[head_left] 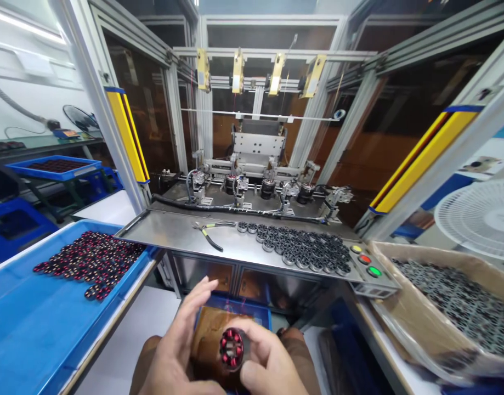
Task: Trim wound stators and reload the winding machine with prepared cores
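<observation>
Between thumb and fingers, my right hand grips a round motor stator wound with red wire, its open face turned toward me. To the left of it, my left hand is held with fingers stretched and spread apart, nothing in it. Both hands are above my lap, in front of the metal work ledge. On that ledge lie rows of dark, unwound stator cores and a pair of cutting pliers with yellow-and-black handles.
At left, a blue tray holds many red-wound stators. On the right are a button panel and a lined box full of cores. Winding heads stand behind the ledge; a blue bin sits below.
</observation>
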Demonstrator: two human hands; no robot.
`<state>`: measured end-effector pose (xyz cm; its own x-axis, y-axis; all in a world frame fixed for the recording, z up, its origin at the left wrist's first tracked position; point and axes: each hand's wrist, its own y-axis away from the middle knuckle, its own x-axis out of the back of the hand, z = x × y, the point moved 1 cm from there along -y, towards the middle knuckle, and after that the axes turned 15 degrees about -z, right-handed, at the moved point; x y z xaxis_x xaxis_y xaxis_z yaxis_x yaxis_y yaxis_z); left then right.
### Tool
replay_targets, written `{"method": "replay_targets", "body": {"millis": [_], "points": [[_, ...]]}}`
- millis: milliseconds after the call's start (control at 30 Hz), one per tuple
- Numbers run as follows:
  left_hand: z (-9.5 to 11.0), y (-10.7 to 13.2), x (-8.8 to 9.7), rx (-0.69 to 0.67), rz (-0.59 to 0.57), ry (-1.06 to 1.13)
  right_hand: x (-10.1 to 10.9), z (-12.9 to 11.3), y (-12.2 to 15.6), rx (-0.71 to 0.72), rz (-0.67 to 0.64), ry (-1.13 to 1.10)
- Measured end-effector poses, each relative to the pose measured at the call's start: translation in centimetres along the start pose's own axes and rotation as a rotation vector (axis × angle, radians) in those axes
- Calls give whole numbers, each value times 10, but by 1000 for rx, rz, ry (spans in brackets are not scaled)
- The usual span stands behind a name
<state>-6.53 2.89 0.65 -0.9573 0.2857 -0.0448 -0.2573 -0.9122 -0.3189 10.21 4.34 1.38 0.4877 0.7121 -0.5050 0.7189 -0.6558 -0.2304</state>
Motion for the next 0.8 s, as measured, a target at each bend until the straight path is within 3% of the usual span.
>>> {"method": "replay_targets", "body": {"millis": [67,133,233,333,500,600,700,800], "points": [[2,3,3,40,14,-106,4,-8,3,184,75,401],[5,3,0,60,-65,-129,4,-15,6,356,91,817],[8,1,-10,67,-157,20,1,-21,8,447,71,1129],[13,-3,-17,47,-149,7,-2,-27,10,440,72,1158],[23,-5,-14,-116,-48,-425,-4,-35,13,404,101,1028],[24,-3,-12,-159,-36,-498,-6,-36,12,364,117,1046],[19,1,-14,-115,-47,-393,-7,-38,12,297,116,1070],[11,4,-20,22,-71,-36,-8,-41,13,211,110,1081]]}}
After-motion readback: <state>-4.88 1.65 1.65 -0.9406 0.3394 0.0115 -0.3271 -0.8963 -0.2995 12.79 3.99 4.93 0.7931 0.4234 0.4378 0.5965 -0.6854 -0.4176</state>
